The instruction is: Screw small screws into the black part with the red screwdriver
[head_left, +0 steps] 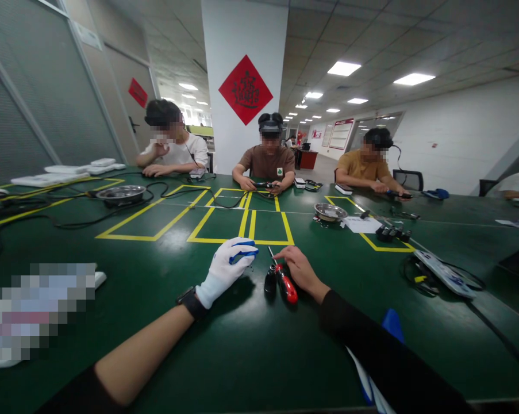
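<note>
My left hand [232,261] wears a white glove with a blue palm. It hovers over the green table, fingers curved and the thumb apart from them, with a gap between. A few tiny bits [251,267], too small to name, show just below its fingertips. To its right lies a screwdriver [287,286] with a red and black handle, its metal shaft pointing away from me. Beside that lies a second tool with a black handle [270,282]. My bare right hand [300,267] rests against the red screwdriver's right side, index finger stretched towards its shaft; whether they touch I cannot tell.
Another blue and white glove [392,325] lies partly under my right forearm. Metal bowls [330,213] [121,194], a power strip [444,273], black plugs [392,233] and cables lie about. Yellow tape [225,241] marks the table. Several people sit across, two handling dark tools.
</note>
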Available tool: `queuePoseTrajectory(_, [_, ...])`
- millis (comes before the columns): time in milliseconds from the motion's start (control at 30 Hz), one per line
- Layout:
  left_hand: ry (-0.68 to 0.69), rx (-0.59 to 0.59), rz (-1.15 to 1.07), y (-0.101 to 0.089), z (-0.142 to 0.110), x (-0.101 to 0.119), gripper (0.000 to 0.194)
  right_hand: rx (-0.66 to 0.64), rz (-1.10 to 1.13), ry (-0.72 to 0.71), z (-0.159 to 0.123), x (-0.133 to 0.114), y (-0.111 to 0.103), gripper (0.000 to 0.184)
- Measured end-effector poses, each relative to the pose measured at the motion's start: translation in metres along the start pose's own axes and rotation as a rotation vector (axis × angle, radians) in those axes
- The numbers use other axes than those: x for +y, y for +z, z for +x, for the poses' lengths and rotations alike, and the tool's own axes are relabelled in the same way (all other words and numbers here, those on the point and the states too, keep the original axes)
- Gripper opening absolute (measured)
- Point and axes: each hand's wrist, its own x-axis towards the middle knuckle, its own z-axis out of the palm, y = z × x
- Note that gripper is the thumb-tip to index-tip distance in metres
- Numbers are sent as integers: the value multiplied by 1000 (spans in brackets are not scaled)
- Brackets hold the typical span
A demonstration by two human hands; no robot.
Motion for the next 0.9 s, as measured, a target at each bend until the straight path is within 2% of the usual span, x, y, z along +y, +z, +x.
queuePoseTrajectory(67, [-25,6,-7,2,1,-3,21,25,138,-25,-5,-7,-7,29])
queuePoseTrajectory(100, [-30,9,-17,3,1,-6,21,-45,159,-68,-7,-11,-11,28])
queuePoseTrajectory(200, [-29,13,-63,6,2,-13,22,-277,87,-142,-13,-23,-14,52])
queuePoseTrajectory(233, [-27,12,-77,7,2,-15,22,-312,37,-143,-12,-26,-12,53])
queuePoseTrajectory(300, [-21,6,-92,7,1,-17,22,-308,-42,-127,-9,-31,-5,42])
queuePoseTrajectory(433, [10,17,-88,5,-1,-14,22,-213,-106,-42,0,-36,15,31])
queuePoseTrajectory(500, [45,13,-95,4,-2,-11,22,-144,-117,-38,0,-37,21,37])
queuePoseTrajectory(600, [119,18,-72,3,-5,-5,22,45,-148,-146,-6,-39,19,54])
queuePoseTrajectory(667, [166,44,-21,3,-7,-1,22,165,-173,-228,-10,-41,14,46])
queuePoseTrajectory(767, [235,67,39,3,-11,4,23,314,-193,-330,-15,-47,8,22])
queuePoseTrajectory(833, [297,66,46,3,-15,5,22,370,-206,-393,-16,-51,6,13])
queuePoseTrajectory(900, [362,61,43,4,-17,6,21,378,-202,-430,-17,-56,7,11])
